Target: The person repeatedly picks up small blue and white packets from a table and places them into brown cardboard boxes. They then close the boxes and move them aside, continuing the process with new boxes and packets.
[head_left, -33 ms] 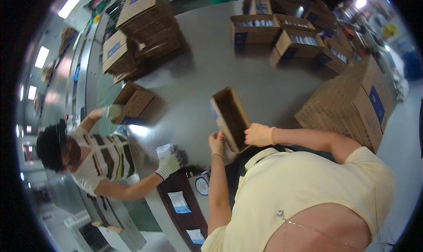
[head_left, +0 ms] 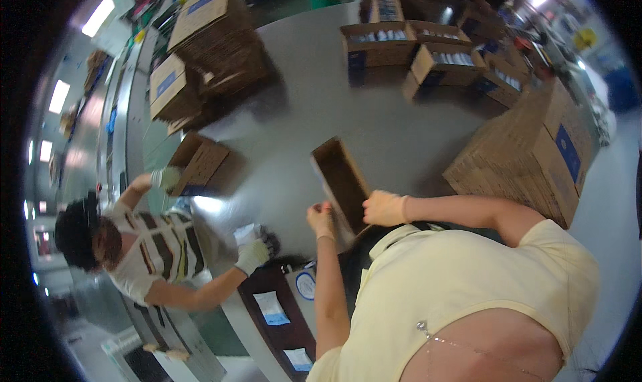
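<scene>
An open, unfilled cardboard box (head_left: pixel 342 175) stands tilted away from me at the table's near edge. My right hand (head_left: pixel 386 208) is closed on the rim of its right wall. Along the left wall, near the closest corner, my left hand (head_left: pixel 319 219) has its fingers bent in a pinch at the box's side; a blurred flap hangs beside it. Left of me a co-worker's gloved hand (head_left: pixel 253 255) holds a white packet (head_left: pixel 247 235), and that person's other gloved hand (head_left: pixel 166 179) steadies a second open box (head_left: pixel 200 165).
Flattened cartons (head_left: pixel 528 151) are piled at my right, with another tall stack (head_left: pixel 221 48) at the far left. Several filled boxes (head_left: pixel 448 68) stand at the back right of the grey table (head_left: pixel 301 114). White-and-blue packets (head_left: pixel 272 308) lie on a dark belt beside my left arm.
My hands and the box have shifted slightly left and nearer. The left hand's fingers sit a little further from the box wall. The co-worker still holds the packet and box.
</scene>
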A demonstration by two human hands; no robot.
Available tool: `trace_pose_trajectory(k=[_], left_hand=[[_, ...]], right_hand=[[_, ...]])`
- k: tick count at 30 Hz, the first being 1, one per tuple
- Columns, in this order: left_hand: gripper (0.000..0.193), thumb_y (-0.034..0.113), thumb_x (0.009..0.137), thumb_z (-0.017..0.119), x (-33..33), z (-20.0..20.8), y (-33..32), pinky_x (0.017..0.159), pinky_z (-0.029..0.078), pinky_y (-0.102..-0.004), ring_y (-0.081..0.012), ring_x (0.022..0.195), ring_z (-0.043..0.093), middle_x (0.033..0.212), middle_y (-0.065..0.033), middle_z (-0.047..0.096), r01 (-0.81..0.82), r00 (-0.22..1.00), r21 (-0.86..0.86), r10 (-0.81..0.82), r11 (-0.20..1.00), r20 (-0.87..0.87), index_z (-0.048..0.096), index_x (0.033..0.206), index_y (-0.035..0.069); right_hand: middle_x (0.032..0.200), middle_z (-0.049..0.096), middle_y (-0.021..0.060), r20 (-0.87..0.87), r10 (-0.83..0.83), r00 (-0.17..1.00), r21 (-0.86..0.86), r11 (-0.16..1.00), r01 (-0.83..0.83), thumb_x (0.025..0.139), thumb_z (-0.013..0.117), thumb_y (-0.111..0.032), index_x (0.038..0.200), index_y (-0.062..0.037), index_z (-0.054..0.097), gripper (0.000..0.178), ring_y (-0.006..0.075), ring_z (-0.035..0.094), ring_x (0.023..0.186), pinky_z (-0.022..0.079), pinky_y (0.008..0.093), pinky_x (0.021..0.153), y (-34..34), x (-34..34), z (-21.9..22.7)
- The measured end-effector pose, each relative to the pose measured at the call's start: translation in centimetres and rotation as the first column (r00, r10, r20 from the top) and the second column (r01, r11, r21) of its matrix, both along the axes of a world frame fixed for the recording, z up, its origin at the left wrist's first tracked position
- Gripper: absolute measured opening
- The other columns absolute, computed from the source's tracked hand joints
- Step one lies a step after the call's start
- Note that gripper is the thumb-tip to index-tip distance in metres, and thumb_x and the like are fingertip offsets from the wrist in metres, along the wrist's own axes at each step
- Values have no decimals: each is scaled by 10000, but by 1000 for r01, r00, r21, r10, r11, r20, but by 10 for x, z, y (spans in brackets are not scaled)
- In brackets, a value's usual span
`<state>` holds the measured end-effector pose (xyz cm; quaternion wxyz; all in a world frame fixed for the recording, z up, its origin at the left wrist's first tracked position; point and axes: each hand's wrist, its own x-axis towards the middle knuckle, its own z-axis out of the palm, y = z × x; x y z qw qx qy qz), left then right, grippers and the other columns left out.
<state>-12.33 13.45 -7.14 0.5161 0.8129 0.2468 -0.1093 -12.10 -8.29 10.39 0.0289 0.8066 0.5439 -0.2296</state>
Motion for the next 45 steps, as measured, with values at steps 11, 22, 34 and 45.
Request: trace_pose_trajectory(k=[11,22,34,45], left_hand=[[136,104,897,518,-9,94,-22,718,478,-396,-357,775,609,807,-193,631,36,990,207,-63,978,124,600,855,4],[265,191,880,595,11,142,-44,742,495,-447,-381,841,624,944,-185,659,77,981,428,-145,901,128,626,1074,13],[312,282,889,634,24,127,-29,671,470,-369,-188,726,553,816,-16,607,-112,992,-125,118,986,40,645,991,-12],[739,105,833,628,16,92,-57,1028,361,-377,-328,1229,442,1362,-230,394,94,892,801,-407,592,196,211,1425,-36]], right_hand=[[788,661,-24,161,-40,986,-8,999,42,791,583,-232,793,-150,693,138,185,600,929,476,356,658,3,-9,-16],[1037,657,159,26,-173,985,-32,984,173,783,552,-143,842,-19,699,202,348,613,828,483,403,671,18,-8,-35],[1155,638,141,162,-74,984,-93,992,90,803,557,-139,893,-65,713,195,248,615,828,409,357,660,17,-9,-32],[1088,627,119,97,-88,991,-136,986,101,807,575,-136,885,-104,726,172,239,608,890,407,358,642,18,1,-25]])
